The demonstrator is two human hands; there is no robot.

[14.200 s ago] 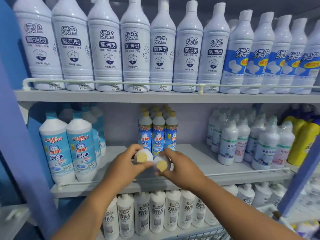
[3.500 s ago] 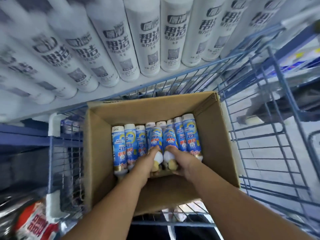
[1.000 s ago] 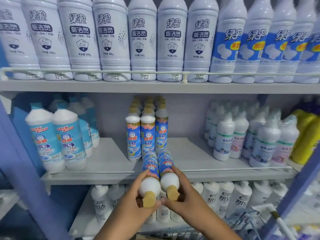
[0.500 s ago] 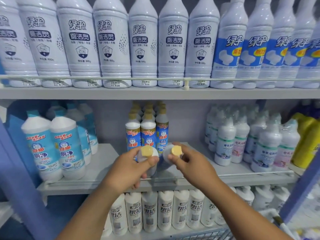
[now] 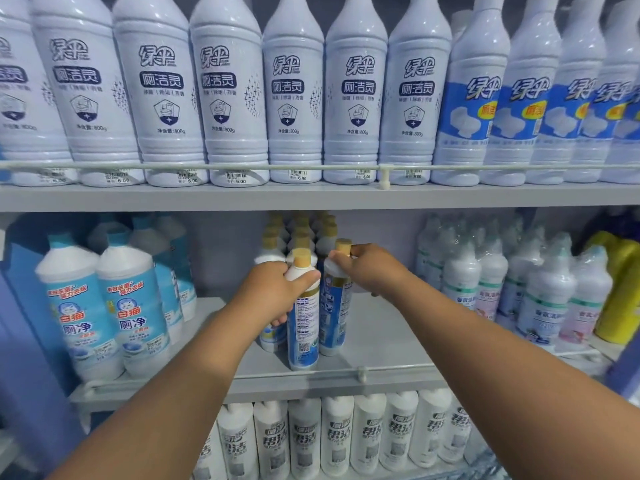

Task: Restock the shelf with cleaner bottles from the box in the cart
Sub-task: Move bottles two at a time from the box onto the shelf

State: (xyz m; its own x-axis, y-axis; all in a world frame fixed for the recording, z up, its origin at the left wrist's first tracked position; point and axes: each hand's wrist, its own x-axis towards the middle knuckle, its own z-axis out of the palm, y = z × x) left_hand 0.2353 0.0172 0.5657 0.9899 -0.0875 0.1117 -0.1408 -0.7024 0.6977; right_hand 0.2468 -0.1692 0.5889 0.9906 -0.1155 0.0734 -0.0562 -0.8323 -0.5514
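Two slim blue-and-white cleaner bottles with yellow caps stand upright on the middle shelf (image 5: 381, 341), in front of a row of the same bottles (image 5: 301, 233). My left hand (image 5: 273, 296) grips the shoulder of the nearer bottle (image 5: 303, 327), close to the front rail. My right hand (image 5: 370, 271) holds the neck of the second bottle (image 5: 334, 313), just right of and behind the first. The box and the cart are out of sight.
Large blue-labelled bottles (image 5: 104, 313) stand at the shelf's left, wrapped white bottles (image 5: 519, 282) and yellow ones (image 5: 620, 289) at its right. Tall white bottles (image 5: 294, 98) fill the shelf above, white bottles (image 5: 339, 434) the one below. A thin rail (image 5: 362, 374) runs along the front edge.
Both hands have pushed forward over the rail, and the two bottles have gone from tilted toward me to upright on the shelf in front of the matching row.
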